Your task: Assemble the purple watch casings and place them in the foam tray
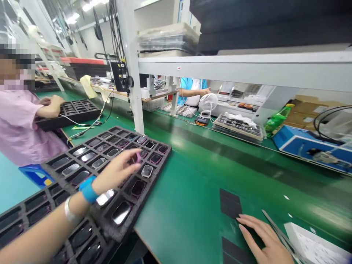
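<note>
My left hand [121, 170], with a blue band and a silver bracelet on the wrist, reaches over a black foam tray [165, 157]. Its thumb and fingers pinch a small pink-framed watch case [138, 157], partly hidden by the fingers. Around it, watch cases with dark glass, such as a silver one [146, 171], sit in the tray's compartments. My right hand [265, 238] lies low on the green table, fingers apart, holding nothing. Its fingertips touch or nearly touch the corner of a black sheet [230, 202]. A second black sheet [233, 251] is just below.
Metal tweezers [277, 229] and a white box [316, 242] lie right of my right hand. Another filled tray [30, 205] is at lower left. A white shelf post [133, 73] rises behind the trays. A co-worker in pink [27, 121] works at left; a blue machine [308, 145] stands far right.
</note>
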A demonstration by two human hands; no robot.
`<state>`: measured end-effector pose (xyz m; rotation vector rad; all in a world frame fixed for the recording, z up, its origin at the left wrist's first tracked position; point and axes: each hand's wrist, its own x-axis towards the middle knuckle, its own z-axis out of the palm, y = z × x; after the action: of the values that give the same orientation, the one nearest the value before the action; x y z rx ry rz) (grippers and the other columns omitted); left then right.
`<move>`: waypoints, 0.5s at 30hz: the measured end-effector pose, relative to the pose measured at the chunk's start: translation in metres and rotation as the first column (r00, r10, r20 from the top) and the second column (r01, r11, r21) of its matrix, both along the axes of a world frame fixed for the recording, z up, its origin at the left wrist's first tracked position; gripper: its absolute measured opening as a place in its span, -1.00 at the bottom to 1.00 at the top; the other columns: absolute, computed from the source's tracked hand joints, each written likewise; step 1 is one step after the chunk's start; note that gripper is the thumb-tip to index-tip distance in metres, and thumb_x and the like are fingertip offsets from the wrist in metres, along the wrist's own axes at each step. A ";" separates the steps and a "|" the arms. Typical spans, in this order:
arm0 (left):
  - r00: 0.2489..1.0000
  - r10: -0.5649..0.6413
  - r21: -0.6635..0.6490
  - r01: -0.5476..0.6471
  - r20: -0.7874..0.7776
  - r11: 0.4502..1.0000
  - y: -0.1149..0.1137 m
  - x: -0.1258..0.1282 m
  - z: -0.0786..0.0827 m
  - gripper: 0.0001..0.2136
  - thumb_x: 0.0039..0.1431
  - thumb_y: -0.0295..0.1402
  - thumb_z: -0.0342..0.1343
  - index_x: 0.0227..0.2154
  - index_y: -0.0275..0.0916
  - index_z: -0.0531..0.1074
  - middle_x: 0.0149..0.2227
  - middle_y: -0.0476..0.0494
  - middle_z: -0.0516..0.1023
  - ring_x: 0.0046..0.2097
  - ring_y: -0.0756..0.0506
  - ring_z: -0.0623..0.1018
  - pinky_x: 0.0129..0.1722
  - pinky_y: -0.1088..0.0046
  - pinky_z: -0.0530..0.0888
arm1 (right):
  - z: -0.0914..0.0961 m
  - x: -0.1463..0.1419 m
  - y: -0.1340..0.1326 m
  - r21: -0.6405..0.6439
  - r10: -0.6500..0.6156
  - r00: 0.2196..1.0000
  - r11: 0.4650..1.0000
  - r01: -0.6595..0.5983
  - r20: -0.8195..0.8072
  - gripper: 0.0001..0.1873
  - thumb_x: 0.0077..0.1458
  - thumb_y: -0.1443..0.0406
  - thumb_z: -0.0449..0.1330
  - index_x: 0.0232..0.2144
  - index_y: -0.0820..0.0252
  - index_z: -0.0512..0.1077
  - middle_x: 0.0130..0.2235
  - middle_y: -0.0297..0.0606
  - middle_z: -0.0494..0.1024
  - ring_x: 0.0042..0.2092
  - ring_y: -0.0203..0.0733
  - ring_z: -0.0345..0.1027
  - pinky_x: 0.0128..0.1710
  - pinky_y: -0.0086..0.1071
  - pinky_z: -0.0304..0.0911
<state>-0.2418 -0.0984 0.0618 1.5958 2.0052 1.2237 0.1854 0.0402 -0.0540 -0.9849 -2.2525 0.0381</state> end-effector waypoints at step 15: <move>0.661 0.219 -0.300 -0.578 -0.718 0.759 0.128 -0.163 -0.007 -0.43 0.26 -0.15 -0.30 0.02 -0.63 0.27 0.01 -0.62 0.38 0.02 -0.36 0.40 -0.03 0.07 0.28 | 0.007 -0.012 -0.010 -0.009 -0.033 0.997 0.999 0.034 0.073 -0.81 0.18 0.23 0.03 -0.31 0.05 0.45 -0.23 -0.25 0.53 -0.17 -0.14 0.43 -0.21 -0.27 0.41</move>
<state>-0.4043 0.0295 0.0545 1.4129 2.9374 0.1084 0.1732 0.0305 -0.0474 -1.0446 -2.3030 -0.0007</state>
